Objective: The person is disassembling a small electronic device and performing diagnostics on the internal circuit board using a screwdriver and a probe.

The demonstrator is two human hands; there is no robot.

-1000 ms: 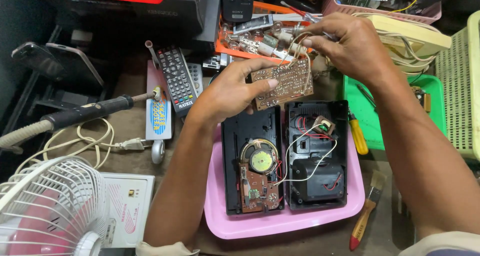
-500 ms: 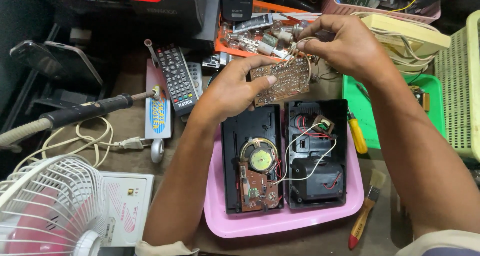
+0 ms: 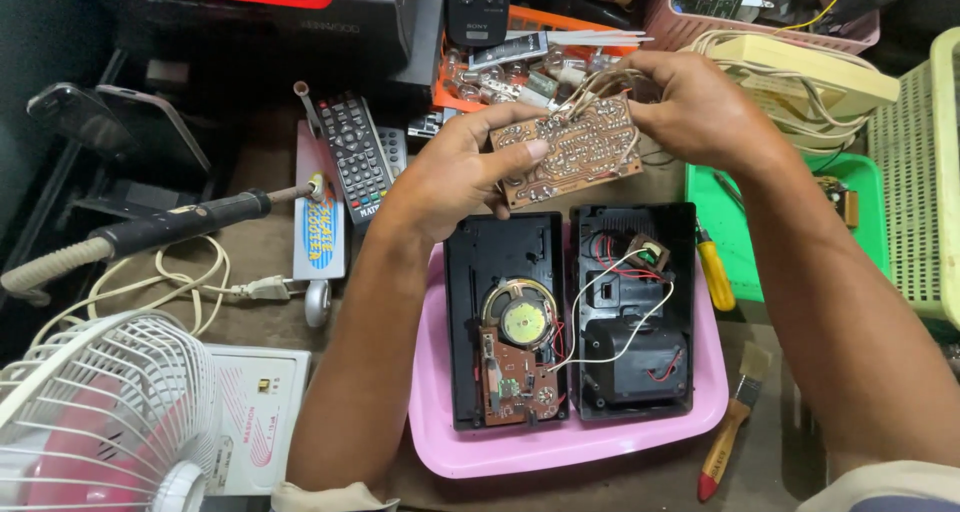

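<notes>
Fan [image 3: 105,412] crowds the near left corner; a pink tray [image 3: 440,442] holds the opened black case [image 3: 570,312] (halves side by side, filling it edge to edge). Above it, the left hand [image 3: 455,177] pinches the board [image 3: 567,150] by its left edge, while the right hand [image 3: 700,107] grips its right edge and wires. Remotes and baskets hem the far side.

1. The light is soft, even and bright enough, falling from above onto the board [image 3: 567,149] held between the left hand [image 3: 455,177] and right hand [image 3: 700,112].
2. Colours around the grip are vivid; the pink tray [image 3: 440,442] below it shows no glare.
3. Shadows are faint under the forearms and deep in the far-left corner.
4. Focus is sharp at the grip; the fan [image 3: 100,412], low and left of it, bulges slightly from wide-angle distortion.
</notes>
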